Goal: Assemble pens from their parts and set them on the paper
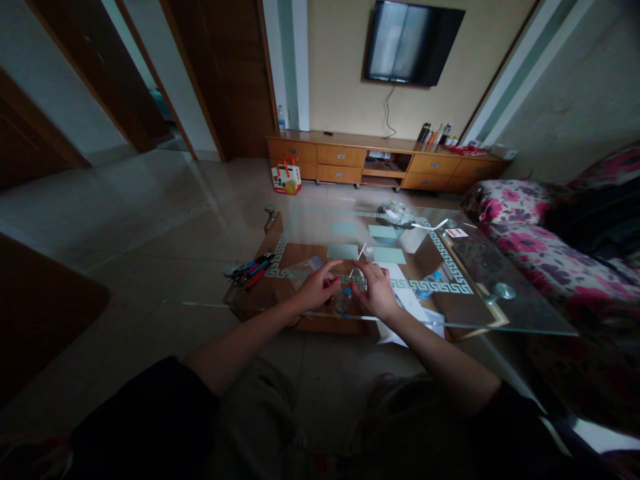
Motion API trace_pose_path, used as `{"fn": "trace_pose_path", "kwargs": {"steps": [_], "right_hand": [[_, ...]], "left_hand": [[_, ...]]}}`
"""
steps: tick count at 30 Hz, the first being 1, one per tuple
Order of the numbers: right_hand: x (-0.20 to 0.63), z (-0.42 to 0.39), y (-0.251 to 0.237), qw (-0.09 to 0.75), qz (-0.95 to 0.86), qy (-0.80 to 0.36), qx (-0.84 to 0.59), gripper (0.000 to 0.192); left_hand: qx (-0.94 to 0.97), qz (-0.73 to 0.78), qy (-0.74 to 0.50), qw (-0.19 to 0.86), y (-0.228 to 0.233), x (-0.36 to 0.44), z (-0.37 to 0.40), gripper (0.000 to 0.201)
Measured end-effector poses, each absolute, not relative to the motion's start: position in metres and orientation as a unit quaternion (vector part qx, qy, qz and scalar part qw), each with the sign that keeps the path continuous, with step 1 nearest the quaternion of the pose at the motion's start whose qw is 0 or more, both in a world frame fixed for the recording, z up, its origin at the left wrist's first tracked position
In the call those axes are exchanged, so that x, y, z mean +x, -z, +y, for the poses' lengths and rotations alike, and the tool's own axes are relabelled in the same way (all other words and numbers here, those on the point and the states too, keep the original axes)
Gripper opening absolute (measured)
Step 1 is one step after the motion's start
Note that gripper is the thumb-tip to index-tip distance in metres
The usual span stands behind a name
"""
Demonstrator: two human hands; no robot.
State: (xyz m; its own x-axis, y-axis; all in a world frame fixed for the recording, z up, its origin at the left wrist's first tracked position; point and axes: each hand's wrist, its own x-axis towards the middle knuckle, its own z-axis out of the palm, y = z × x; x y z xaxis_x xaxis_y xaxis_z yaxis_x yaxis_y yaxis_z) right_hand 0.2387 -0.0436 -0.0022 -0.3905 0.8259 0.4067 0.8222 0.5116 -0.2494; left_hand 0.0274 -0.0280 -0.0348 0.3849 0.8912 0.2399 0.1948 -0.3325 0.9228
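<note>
Both hands are raised over the near edge of the glass coffee table (310,230), facing each other with a small gap between. My left hand (316,287) is closed in a pinch, index finger reaching forward, on a small red piece (337,281) whose kind I cannot make out. My right hand (376,292) pinches a thin white stick (361,251), which slants up and away from the fingertips. The stick's lower end comes close to the left fingers. Below the hands, a clear bottle with a blue cap (347,292) shows through the glass.
A pile of pens (254,270) lies at the table's left end. Farther back are a clear plastic bag (395,212) and a red-and-white card (457,233). A flowered sofa (520,200) stands right; a TV cabinet (340,155) and a carton with red handles (287,179) stand beyond.
</note>
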Motion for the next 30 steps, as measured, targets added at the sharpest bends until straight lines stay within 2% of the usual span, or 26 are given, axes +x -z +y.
{"fn": "trace_pose_path", "kwargs": {"steps": [12, 24, 30], "right_hand": [[0.243, -0.041, 0.004, 0.250, -0.837, -0.041, -0.485, 0.043], [0.259, -0.036, 0.008, 0.147, -0.838, -0.130, -0.509, 0.041], [0.261, -0.034, 0.013, 0.121, -0.859, -0.140, -0.478, 0.032]], "left_hand": [[0.714, 0.390, -0.398, 0.423, 0.040, 0.026, -0.026, 0.056], [0.701, 0.402, -0.401, 0.432, 0.039, 0.026, -0.027, 0.053], [0.708, 0.405, -0.396, 0.422, 0.040, 0.025, -0.026, 0.051]]}}
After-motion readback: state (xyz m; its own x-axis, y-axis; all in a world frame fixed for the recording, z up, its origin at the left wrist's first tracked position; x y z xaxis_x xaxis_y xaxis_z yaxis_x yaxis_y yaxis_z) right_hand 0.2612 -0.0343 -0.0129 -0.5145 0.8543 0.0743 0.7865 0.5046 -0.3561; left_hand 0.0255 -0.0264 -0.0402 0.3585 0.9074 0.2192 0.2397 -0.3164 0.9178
